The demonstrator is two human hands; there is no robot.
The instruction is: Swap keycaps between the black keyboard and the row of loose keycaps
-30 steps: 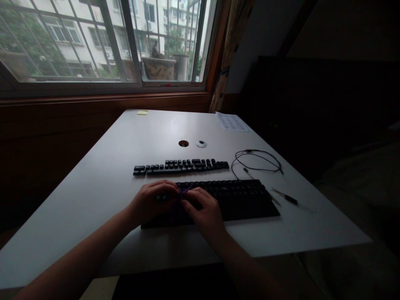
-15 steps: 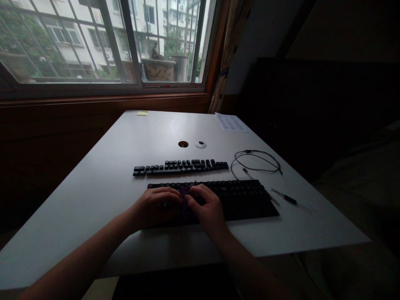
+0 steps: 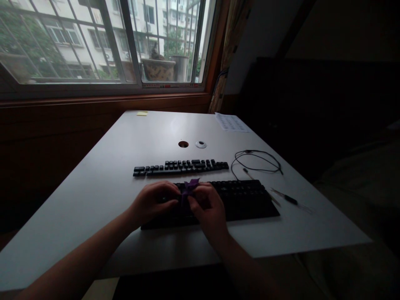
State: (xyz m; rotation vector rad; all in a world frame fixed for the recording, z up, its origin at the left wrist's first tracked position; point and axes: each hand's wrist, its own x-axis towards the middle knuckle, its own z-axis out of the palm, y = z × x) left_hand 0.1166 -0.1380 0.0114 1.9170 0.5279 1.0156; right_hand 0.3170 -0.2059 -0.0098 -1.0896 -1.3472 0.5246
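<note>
A small purple cloth [image 3: 190,186] is pinched between the fingertips of my left hand [image 3: 152,202] and my right hand [image 3: 210,204]. Both hands are closed on it, above the left half of a black keyboard [image 3: 246,204]. Whether a small part is wrapped inside the cloth I cannot tell. Keys show along the keyboard's far rows, while its near part looks dark and flat; my hands cover much of its left side. Behind it, loose black keycaps [image 3: 184,167] lie in rows on the white table [image 3: 103,179].
A black cable [image 3: 259,151] lies coiled at the right. Near the keyboard's right end are a wire keycap puller [image 3: 291,200] and a thin brush [image 3: 246,171]. Farther back are a round hole [image 3: 183,144], its white cover [image 3: 201,144], a printed sheet [image 3: 231,123] and a yellow note [image 3: 142,113].
The purple cloth has been raised and now spreads above my fingertips. My left fingers have shifted, with the thumb now showing. Everything else on the table stays in place.
</note>
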